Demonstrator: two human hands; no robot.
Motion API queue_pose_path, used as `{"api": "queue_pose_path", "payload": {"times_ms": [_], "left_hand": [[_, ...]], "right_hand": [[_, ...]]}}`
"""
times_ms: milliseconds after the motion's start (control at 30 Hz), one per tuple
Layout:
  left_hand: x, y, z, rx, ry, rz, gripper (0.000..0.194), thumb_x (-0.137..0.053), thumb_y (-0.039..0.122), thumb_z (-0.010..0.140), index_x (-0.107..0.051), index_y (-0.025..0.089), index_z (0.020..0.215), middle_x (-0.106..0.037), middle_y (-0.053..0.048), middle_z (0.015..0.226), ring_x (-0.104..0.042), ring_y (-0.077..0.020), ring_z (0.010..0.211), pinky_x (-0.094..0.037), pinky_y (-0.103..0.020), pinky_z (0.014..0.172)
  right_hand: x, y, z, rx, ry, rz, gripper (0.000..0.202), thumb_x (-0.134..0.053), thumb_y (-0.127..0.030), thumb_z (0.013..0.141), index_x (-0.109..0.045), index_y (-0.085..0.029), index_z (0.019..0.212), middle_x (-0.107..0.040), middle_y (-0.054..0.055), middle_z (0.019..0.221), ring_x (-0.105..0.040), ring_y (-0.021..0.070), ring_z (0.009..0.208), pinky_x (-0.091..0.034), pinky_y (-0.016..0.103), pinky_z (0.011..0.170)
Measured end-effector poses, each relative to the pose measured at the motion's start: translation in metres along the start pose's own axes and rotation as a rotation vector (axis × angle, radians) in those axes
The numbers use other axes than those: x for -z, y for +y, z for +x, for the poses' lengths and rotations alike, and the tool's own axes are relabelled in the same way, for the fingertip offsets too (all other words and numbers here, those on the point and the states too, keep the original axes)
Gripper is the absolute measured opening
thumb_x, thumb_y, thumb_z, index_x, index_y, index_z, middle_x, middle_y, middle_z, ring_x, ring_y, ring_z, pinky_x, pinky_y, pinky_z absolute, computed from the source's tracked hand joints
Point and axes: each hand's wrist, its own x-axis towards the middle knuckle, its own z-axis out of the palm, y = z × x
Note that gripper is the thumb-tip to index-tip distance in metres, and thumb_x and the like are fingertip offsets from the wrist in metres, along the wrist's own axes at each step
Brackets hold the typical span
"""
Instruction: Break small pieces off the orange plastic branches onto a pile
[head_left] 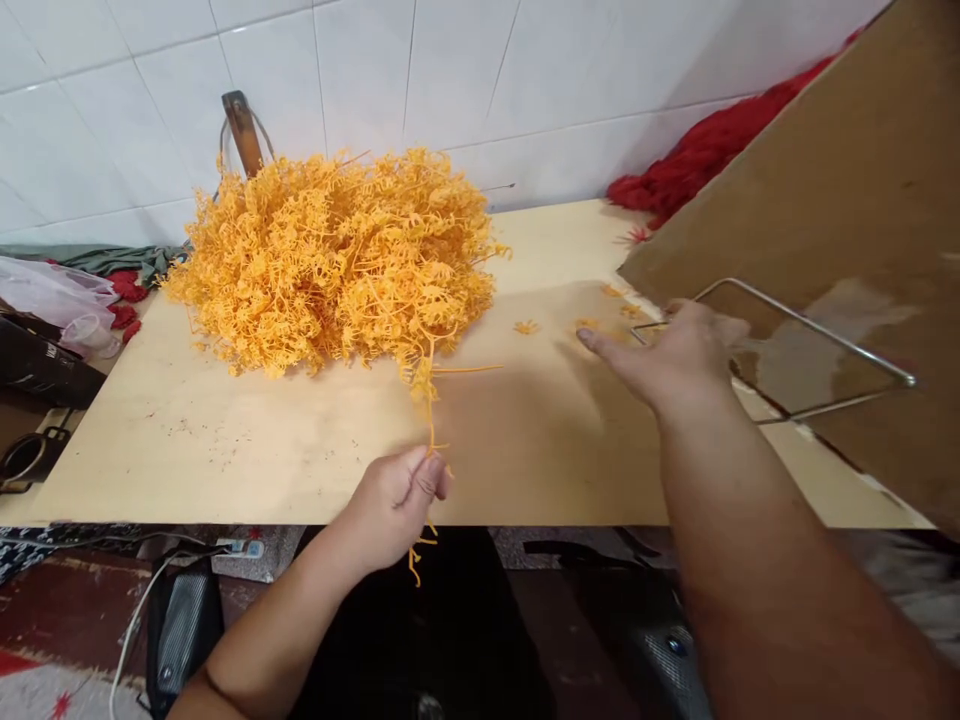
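L hand [409, 500], at 7 o'clock near front edge of counter [540, 450], pinches an orange stem [431, 425]; orange pile [337, 270] at 10 o'clock. R hand [679, 352], 3 o'clock, near cardboard [825, 210]: thumb spread, but its hold I can't tell. Open room btwn hands.

This looks like a small craft workroom, perhaps within a home; which exactly cannot be told. A white tiled wall [375, 70] spans the top of the frame. Against it stands a plain pale table [225, 450], with a big heap of orange artificial flowers [337, 270] left of centre, a red bundle [720, 140] upper right, a plastic bag [56, 295] far left and a power strip [244, 548] lower left.
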Motion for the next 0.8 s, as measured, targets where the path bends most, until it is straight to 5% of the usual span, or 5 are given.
{"api": "queue_pose_path", "payload": {"times_ms": [100, 233, 333, 500, 800], "left_hand": [[-0.009, 0.002, 0.003, -0.069, -0.004, 0.197, 0.035, -0.023, 0.038, 0.089, -0.042, 0.018, 0.068, -0.045, 0.0, 0.064, -0.041, -0.0105, 0.061, -0.031, -0.024, 0.061], [-0.02, 0.001, 0.006, -0.119, -0.067, 0.163, 0.034, -0.023, 0.038, 0.089, -0.04, 0.018, 0.067, -0.043, 0.0, 0.063, -0.04, -0.0109, 0.061, -0.031, -0.025, 0.061], [-0.023, 0.0, 0.005, -0.07, -0.087, -0.042, 0.035, -0.025, 0.042, 0.089, -0.039, 0.018, 0.067, -0.037, 0.002, 0.061, -0.035, -0.009, 0.057, -0.03, -0.023, 0.057], [-0.02, -0.004, 0.001, 0.052, -0.077, -0.356, 0.038, -0.031, 0.05, 0.085, -0.037, 0.017, 0.067, -0.03, 0.004, 0.058, -0.026, -0.0061, 0.05, -0.024, -0.022, 0.048], [-0.022, -0.014, 0.001, 0.128, -0.072, -0.543, 0.044, -0.043, 0.058, 0.077, -0.034, 0.017, 0.063, -0.027, 0.007, 0.053, -0.023, -0.0026, 0.043, -0.017, -0.019, 0.04]], "right_hand": [[-0.005, -0.025, -0.04, 0.045, -0.079, 0.154, 0.035, -0.067, -0.031, 0.065, -0.056, -0.014, 0.094, -0.049, 0.017, 0.111, -0.039, 0.027, 0.115, -0.028, 0.044, 0.098], [-0.021, -0.065, -0.105, -0.373, -0.806, 0.929, 0.033, -0.055, -0.048, 0.07, -0.056, -0.017, 0.082, -0.06, 0.007, 0.086, -0.057, 0.0168, 0.075, -0.047, 0.036, 0.072], [-0.03, -0.087, -0.127, -0.603, -1.106, 1.239, 0.032, -0.059, -0.046, 0.067, -0.055, -0.017, 0.08, -0.06, 0.003, 0.075, -0.054, 0.0106, 0.061, -0.046, 0.025, 0.056], [-0.038, -0.086, -0.127, -0.612, -0.918, 1.423, 0.03, -0.071, -0.032, 0.057, -0.045, -0.018, 0.065, -0.037, -0.009, 0.049, -0.031, 0.0012, 0.04, -0.026, 0.014, 0.038], [-0.057, -0.074, -0.095, -0.368, -0.3, 1.087, 0.026, -0.064, -0.026, 0.064, -0.039, -0.019, 0.063, -0.044, -0.009, 0.05, -0.038, 0.0023, 0.039, -0.031, 0.015, 0.037]]}}
